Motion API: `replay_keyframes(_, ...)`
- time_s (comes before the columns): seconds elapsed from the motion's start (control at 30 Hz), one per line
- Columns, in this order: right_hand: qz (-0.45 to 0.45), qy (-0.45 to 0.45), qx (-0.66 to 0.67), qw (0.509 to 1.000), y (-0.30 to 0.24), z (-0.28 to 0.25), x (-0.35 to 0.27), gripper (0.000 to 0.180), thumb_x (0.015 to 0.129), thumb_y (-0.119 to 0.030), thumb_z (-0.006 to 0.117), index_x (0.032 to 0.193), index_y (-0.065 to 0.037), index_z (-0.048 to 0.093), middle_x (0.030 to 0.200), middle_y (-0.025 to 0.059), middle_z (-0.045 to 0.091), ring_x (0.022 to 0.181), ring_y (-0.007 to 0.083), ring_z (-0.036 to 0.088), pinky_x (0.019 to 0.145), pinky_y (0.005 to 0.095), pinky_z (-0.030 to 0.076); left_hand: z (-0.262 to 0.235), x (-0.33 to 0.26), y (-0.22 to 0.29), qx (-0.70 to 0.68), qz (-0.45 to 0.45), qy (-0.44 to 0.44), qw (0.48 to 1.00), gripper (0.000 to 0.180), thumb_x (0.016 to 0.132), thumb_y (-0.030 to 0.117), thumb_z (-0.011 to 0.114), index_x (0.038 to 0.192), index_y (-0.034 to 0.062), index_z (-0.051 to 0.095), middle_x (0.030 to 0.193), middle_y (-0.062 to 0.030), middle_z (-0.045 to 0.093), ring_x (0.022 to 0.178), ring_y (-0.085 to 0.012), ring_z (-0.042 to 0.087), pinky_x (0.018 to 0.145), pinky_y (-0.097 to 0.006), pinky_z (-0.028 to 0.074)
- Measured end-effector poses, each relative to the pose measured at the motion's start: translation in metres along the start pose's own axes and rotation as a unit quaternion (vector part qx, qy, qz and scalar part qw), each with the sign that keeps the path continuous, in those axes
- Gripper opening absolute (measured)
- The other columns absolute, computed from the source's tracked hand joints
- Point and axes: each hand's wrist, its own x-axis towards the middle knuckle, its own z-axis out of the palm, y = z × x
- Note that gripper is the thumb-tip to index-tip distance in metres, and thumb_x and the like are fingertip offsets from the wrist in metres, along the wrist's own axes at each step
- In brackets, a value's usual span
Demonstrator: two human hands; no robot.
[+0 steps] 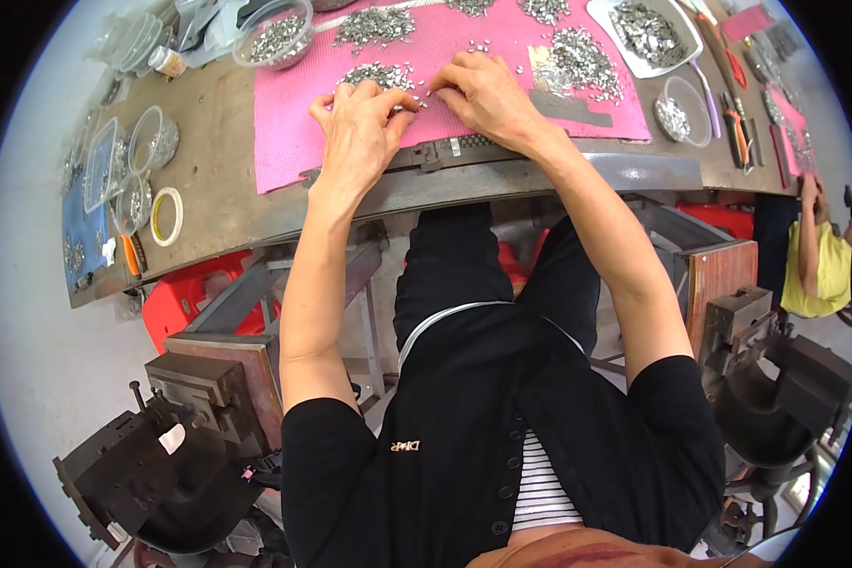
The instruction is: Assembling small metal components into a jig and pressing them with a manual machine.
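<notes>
Top centre, my left hand (362,128) and right hand (488,93), curled narrow, contents unclear, could brush small silver metal pieces (377,76) astray.

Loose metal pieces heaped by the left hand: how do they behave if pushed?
Likely to scatter, not slide as one: the small metal pieces lie loose, with strays around the heap. Probably rigid and slick, given their shine. The pink mat's seemingly textured surface may add drag.
</notes>
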Motion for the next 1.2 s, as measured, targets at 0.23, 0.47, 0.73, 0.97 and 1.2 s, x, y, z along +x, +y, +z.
replay_keyframes(0.23,-0.013,0.016,-0.029,0.999,0.004,0.012,0.008,0.008,0.086,-0.014,0.066,0.091,-0.007,0.067,0.087,0.0078,0.062,0.088,0.0284,0.062,0.079,0.0427,0.044,0.006,0.008,-0.001,0.003,0.036,-0.007,0.999,0.011,0.087,0.025,0.074,0.096,0.017,0.074,0.089,-0.0001,0.063,0.096,-0.0221,0.055,0.097,-0.046,0.03)
replay_keyframes(0.47,0.053,-0.041,0.089,0.994,-0.003,-0.029,-0.013,0.01,0.086,-0.009,0.067,0.092,-0.002,0.062,0.088,0.0115,0.063,0.082,0.03,0.063,0.074,0.0413,0.048,0.007,-0.004,0.023,-0.051,0.092,0.058,0.993,0.009,0.086,0.015,0.072,0.093,0.0116,0.067,0.087,-0.002,0.061,0.095,-0.0233,0.057,0.095,-0.046,0.033)
replay_keyframes(0.73,0.002,-0.006,0.076,0.997,-0.023,-0.04,-0.058,0.017,0.081,-0.004,0.071,0.094,-0.003,0.061,0.095,0.0083,0.062,0.09,0.0273,0.061,0.083,0.0373,0.045,0.023,-0.02,0.05,-0.097,0.116,0.079,0.985,0.015,0.08,0.013,0.076,0.091,0.0099,0.067,0.089,-0.0026,0.061,0.095,-0.0236,0.058,0.095,-0.045,0.035)
replay_keyframes(0.97,-0.067,0.027,-0.01,0.997,-0.03,-0.039,-0.062,0.018,0.08,-0.004,0.072,0.095,-0.004,0.063,0.097,0.0062,0.062,0.09,0.0255,0.061,0.084,0.0365,0.044,0.024,-0.025,0.042,-0.105,0.094,0.115,0.983,0.012,0.083,0.014,0.075,0.093,0.0116,0.07,0.088,-0.0034,0.063,0.092,-0.0237,0.06,0.104,-0.048,0.034)
replay_keyframes(1.2,-0.063,0.047,0.033,0.996,-0.025,-0.039,-0.051,0.007,0.084,-0.007,0.069,0.09,-0.005,0.066,0.084,0.0065,0.061,0.087,0.027,0.063,0.084,0.0383,0.045,0.011,-0.009,0.015,-0.011,-0.014,0.115,0.993,0.006,0.085,0.018,0.074,0.09,0.014,0.073,0.088,-0.0002,0.066,0.092,-0.0216,0.06,0.098,-0.047,0.033)
